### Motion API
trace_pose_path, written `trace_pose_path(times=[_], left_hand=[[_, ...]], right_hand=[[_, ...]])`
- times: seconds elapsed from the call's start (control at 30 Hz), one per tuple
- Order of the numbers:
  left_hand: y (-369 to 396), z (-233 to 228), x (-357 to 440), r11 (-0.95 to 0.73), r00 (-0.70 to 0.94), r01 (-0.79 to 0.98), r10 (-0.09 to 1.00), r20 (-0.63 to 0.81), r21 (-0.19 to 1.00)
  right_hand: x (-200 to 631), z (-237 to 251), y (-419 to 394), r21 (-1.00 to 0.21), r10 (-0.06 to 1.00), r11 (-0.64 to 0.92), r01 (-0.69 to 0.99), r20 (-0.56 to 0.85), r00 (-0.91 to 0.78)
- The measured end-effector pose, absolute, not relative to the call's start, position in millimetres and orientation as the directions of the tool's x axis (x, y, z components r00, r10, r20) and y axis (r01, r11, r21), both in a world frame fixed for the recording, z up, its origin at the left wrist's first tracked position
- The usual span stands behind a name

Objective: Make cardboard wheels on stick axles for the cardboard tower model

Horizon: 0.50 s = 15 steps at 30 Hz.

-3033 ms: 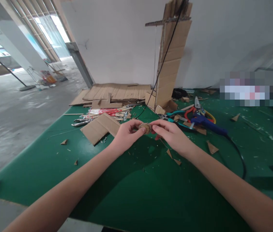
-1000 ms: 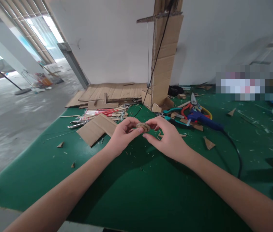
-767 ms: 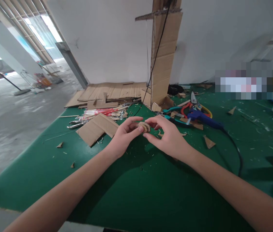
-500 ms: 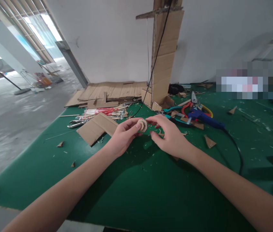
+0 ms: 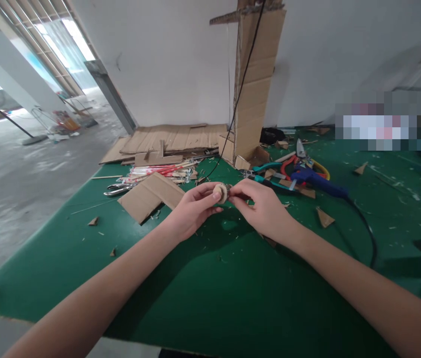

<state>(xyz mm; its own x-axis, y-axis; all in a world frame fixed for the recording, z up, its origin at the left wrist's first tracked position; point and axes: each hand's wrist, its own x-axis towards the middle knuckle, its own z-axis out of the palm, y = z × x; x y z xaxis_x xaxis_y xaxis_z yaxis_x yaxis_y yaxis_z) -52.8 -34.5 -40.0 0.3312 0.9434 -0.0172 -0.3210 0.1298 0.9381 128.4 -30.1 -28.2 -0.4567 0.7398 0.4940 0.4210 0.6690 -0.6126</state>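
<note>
Above the green tabletop, my left hand (image 5: 192, 209) pinches a small round cardboard piece (image 5: 223, 194) that looks layered, its edge turned partly towards me. My right hand (image 5: 258, 205) is closed at the piece's right side, thumb and forefinger pressed together on a small dark bit beside it; what that bit is I cannot make out. Left of my hands lies a flat sheet of cardboard (image 5: 145, 196). Just beyond my right hand are pliers with teal handles (image 5: 268, 167) and a blue glue gun (image 5: 313, 180).
Flat cardboard (image 5: 173, 139) and red-and-white wrapped sticks (image 5: 154, 172) lie at the back left, near silver pliers (image 5: 119, 189). A tall cardboard post (image 5: 255, 84) stands at the wall with a black cable. Scraps (image 5: 324, 217) dot the green table (image 5: 210, 298); the glue gun's cord (image 5: 369, 233) trails right.
My right hand has moved left to the round cardboard piece, and its parted thumb and forefinger have closed beside it. My left hand still holds the piece.
</note>
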Motion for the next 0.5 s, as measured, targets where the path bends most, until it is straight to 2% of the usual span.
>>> trace_pose_path(times=[0.23,0.5], left_hand=[[-32.0,-40.7,-57.9,0.245,0.419,-0.375,0.905,-0.072,0.894],[-31.0,-41.7,-58.0,0.256,0.421,-0.372,0.903,-0.084,0.892]], right_hand=[[128.2,-27.3,-31.9,-0.571,0.688,0.723,0.389,0.543,-0.482],[127.2,-26.8,-33.4,-0.573,0.697,0.713,0.404,0.525,-0.488]])
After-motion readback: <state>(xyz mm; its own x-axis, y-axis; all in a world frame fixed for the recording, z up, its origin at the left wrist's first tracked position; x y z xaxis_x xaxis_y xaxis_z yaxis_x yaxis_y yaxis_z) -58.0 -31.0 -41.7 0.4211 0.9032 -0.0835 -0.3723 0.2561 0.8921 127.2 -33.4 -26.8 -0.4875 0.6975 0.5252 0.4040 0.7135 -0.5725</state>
